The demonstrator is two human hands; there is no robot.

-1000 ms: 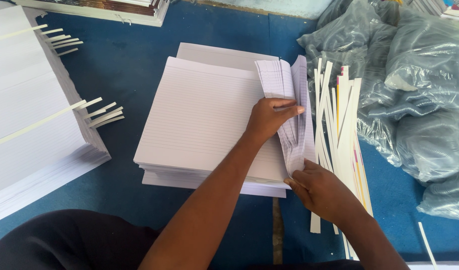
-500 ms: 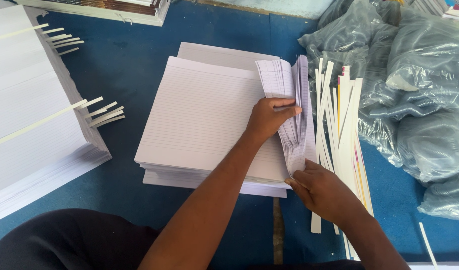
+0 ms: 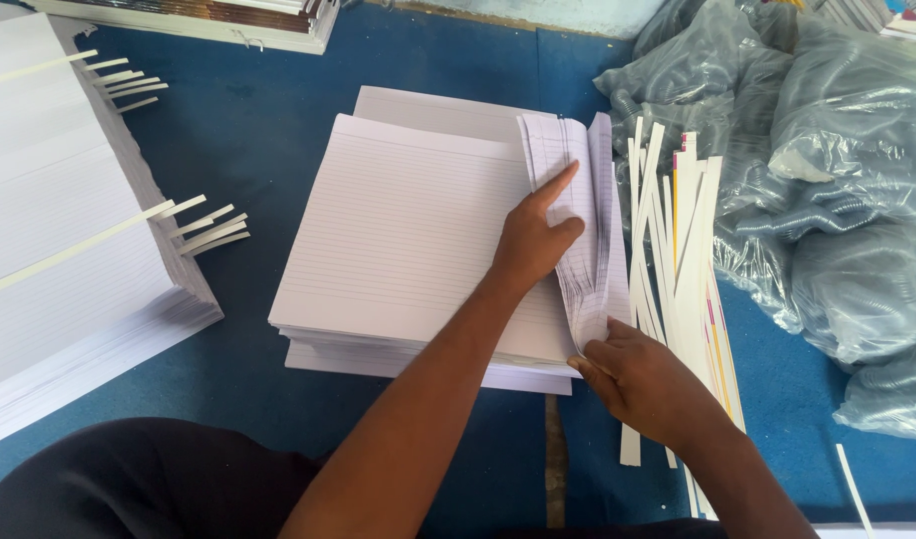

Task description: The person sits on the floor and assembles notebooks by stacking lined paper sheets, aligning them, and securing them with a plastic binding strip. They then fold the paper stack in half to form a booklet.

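Note:
A stack of white ruled paper sheets [image 3: 408,230] lies on the blue surface in front of me. Its right edge is lifted and fanned into a curl of sheets [image 3: 588,200]. My left hand [image 3: 538,235] presses on that curl, index finger stretched up along the sheets. My right hand [image 3: 643,379] pinches the lower right corner of the fanned sheets between thumb and fingers. Just right of the stack lie several long white paper strips [image 3: 678,260], some with coloured edges.
A taller stack of white paper [image 3: 59,240] with paper strip markers sticking out stands at the left. Clear plastic bags [image 3: 837,170] are heaped at the right. More stacked material [image 3: 209,18] lies along the top edge. One loose strip [image 3: 852,489] lies at the bottom right.
My left index finger has straightened up along the fanned sheets; the curl of sheets has shifted slightly. My right hand stays at the lower corner.

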